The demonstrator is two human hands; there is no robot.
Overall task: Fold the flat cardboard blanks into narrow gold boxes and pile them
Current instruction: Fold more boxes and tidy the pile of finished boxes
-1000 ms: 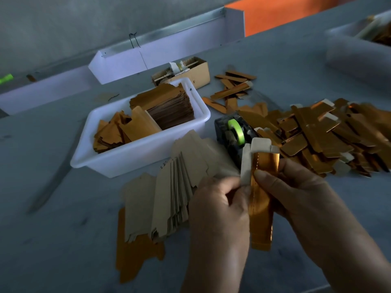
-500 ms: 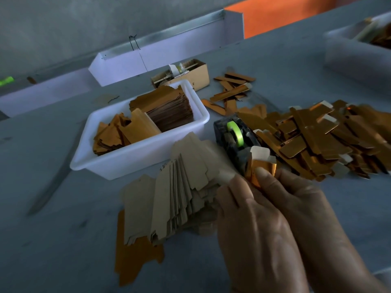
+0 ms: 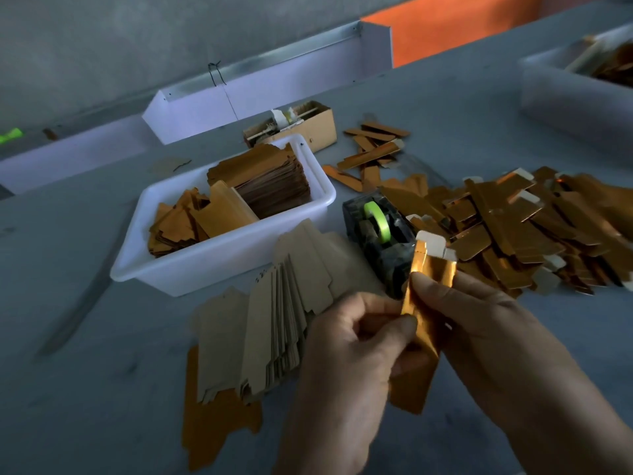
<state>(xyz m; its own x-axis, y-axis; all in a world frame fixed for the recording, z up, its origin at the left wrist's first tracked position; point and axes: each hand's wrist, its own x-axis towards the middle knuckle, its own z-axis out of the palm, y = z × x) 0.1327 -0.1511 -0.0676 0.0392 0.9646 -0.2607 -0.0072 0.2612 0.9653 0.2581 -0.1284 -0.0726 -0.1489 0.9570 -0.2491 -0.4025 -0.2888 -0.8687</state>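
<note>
Gold box (image 3: pixel 423 323): one, half folded, held upright-tilted between both hands above the table's near edge, white flaps at its top end.
Left hand (image 3: pixel 349 358): fingers curled, thumb and forefinger pinching the box's left edge near its middle.
Right hand (image 3: pixel 479 323): wrapped round the box from the right, thumb pressed on its gold face just below the flaps.
Blanks (image 3: pixel 274 303): one fanned stack, plain side up, too many to count, lying just left of the hands; one gold sheet shows under its near end.
Tub (image 3: pixel 219 258): one white tub beyond the stack, holding two lots of gold card, a neat stack at the right and a loose heap at the left.
Pile (image 3: pixel 520 228): one sprawling heap of finished gold boxes at the right, uncountable; a smaller scatter lies further back.
Dispenser (image 3: pixel 380 234): one dark tape dispenser with a green roll, between tub and pile, just behind the held box.
Carton (image 3: pixel 301 126): one small brown carton behind the tub.
Table (image 3: pixel 85 406): grey.
</note>
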